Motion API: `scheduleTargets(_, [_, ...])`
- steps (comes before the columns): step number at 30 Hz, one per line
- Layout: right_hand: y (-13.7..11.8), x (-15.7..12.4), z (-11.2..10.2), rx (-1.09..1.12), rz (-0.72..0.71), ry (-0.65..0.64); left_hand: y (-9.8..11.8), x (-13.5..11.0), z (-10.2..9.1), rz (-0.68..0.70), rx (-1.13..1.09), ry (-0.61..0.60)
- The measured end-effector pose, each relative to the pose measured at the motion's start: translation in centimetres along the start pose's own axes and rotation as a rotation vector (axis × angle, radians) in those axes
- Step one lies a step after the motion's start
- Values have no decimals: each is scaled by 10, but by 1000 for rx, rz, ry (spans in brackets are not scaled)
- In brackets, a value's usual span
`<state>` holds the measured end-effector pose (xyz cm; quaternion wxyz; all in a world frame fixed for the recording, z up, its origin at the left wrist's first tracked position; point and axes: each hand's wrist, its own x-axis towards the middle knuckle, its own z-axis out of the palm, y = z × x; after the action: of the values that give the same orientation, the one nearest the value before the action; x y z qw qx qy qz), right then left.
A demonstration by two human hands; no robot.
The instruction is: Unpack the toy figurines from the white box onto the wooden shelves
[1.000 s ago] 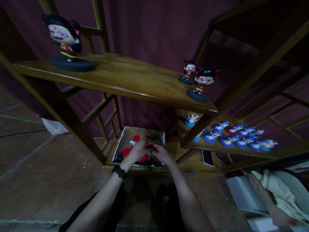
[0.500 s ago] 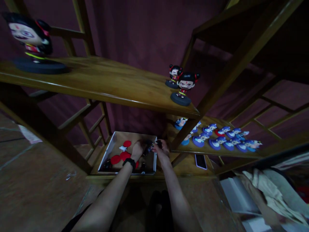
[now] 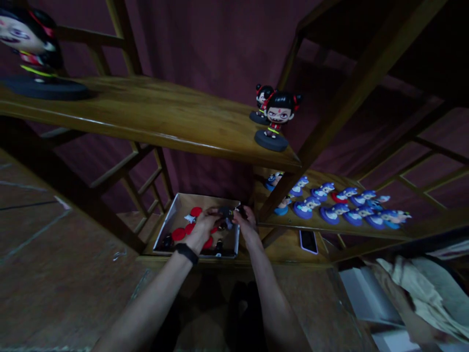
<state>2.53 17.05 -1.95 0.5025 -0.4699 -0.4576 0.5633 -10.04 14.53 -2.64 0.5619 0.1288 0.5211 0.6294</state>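
Observation:
Above a shallow cardboard box [image 3: 167, 215], both my hands are closed on one small dark figurine [image 3: 230, 213]. My left hand [image 3: 205, 224], with a black band at the wrist, grips its left end, where a dark rounded part shows. At the other end my right hand [image 3: 245, 218] wraps round the black-haired head, mostly hidden by the fingers. Inside the box lie several red discs [image 3: 179, 234], a small white piece [image 3: 189, 218] and black figurine parts [image 3: 167, 241].
A wooden shelf [image 3: 164, 115] overhangs the box, bearing black-haired figurines [image 3: 278, 115] on dark round bases. On a lower shelf at right stand several purple-blue figurines [image 3: 307, 207]. A phone [image 3: 308, 242] lies below them. White boxes [image 3: 368, 296] and cloth [image 3: 421, 293] are at far right.
The figurine has been turned in my hands, its dark rounded end now facing up by my left fingers. My left hand has shifted slightly left. The whole view has moved a little.

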Motion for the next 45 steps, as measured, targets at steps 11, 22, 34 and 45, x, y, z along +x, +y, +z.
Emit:
scheduleTargets(11, [-10, -22, 21, 154, 99, -52, 21, -38, -32, -14, -98, -102])
scheduleTargets(22, [-4, -23, 27, -221, -72, -200, 23, -37, -23, -160, -354, -224])
scheduleTargets(34, [-13, -30, 24, -450, -177, -133, 26, -41, -12, -228, -325, -222])
scheduleTargets(45, [-16, -30, 22, -513, -207, -206, 26, -39, -9, -175, -297, -212])
